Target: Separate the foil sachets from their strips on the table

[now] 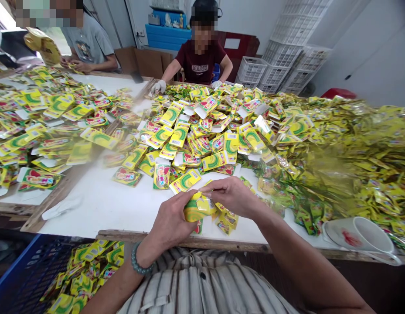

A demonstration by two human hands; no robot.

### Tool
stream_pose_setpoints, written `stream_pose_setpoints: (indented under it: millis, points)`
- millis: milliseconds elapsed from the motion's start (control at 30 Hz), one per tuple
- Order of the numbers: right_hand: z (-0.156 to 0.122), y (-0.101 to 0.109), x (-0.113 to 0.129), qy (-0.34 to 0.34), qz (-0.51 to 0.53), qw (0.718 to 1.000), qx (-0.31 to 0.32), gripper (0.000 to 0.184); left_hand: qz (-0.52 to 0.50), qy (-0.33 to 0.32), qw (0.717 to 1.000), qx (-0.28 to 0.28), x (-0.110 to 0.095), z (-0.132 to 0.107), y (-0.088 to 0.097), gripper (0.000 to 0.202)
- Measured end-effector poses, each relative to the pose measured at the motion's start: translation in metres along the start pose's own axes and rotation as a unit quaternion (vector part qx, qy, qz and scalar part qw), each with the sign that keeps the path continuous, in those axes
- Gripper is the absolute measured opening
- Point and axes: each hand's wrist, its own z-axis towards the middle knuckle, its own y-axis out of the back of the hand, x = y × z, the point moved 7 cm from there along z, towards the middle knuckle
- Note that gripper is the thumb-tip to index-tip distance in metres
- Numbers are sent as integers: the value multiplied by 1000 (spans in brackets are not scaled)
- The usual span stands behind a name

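Observation:
My left hand [171, 220], with a beaded bracelet at its wrist, is wrapped round a small yellow and green candy box [197, 208] near the table's front edge. The fingertips of my right hand [233, 196] are pinched together at the upper end of that same box, by its flap. Just beneath and right of the box lie several small yellow sachets [226, 220] on the white tabletop. Beyond my hands spreads a heap of similar boxes [189, 144], many with white flaps standing out.
A large pile of shiny sachets [362, 165] covers the right side. A white mug [359, 233] stands at the front right edge. Below left, a blue crate [15, 279] holds more boxes. Two co-workers sit across, one in a maroon shirt [202, 63]; white crates [280, 61] are stacked behind.

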Motion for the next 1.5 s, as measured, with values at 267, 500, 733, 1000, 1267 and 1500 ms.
stream_pose_setpoints:
  millis: [267,500,733,1000,1267,1500]
  points:
    - [-1,6,-1,-13,-47,999,23,20,-38,22,999,8,1,0,-1,63]
    - [-3,0,8,46,-140,989,-3,21,48,-32,998,2,-5,0,-6,70]
    - [-5,-8,16,82,-136,987,-37,30,177,-37,983,-26,-7,1,-4,68]
    - [2,1,-19,-71,127,989,1,16,89,-47,995,-19,-5,-1,-3,71]
    - [2,-2,-25,-121,262,957,-26,38,45,-40,998,-25,-3,2,2,70]
    - [3,-1,-22,-105,250,962,19,37,-22,-32,999,-24,-3,3,5,67]
